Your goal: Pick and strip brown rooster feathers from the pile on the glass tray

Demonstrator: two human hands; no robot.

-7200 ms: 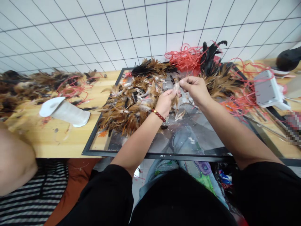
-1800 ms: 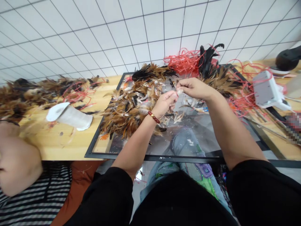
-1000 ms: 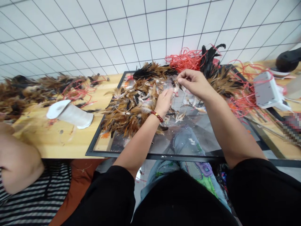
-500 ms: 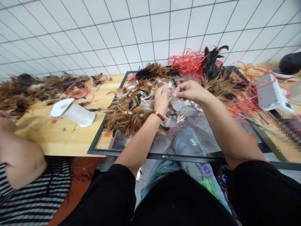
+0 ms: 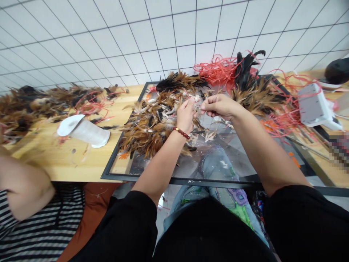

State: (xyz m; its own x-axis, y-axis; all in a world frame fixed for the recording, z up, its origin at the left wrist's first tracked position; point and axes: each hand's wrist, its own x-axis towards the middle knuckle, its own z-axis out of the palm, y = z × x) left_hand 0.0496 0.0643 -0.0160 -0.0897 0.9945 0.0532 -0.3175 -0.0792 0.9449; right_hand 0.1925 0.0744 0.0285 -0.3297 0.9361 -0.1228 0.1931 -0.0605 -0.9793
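My left hand (image 5: 186, 113), with a red bead bracelet at the wrist, is closed at the right edge of a pile of brown feathers (image 5: 148, 136); what its fingers pinch is too small to make out. Close on its right, my right hand (image 5: 216, 105) has thumb and forefinger pressed together on something I cannot name. Small whitish bits lie around the fingertips. Both hands are above a black-framed glass panel (image 5: 231, 143). Behind them lie a dark feather bundle (image 5: 180, 82) and a heap of red strips (image 5: 218, 71).
On the left, a white ribbon roll (image 5: 91, 134) lies on the wooden table (image 5: 65, 160) before more feathers (image 5: 40, 103). A person's bare arm (image 5: 24, 178) is at the left edge. Brown and black feathers (image 5: 255, 96) and a white device (image 5: 313, 105) are on the right.
My left hand has shifted slightly left and turned a little, away from my right hand. My right hand has barely moved. The person's arm at the left has moved a little.
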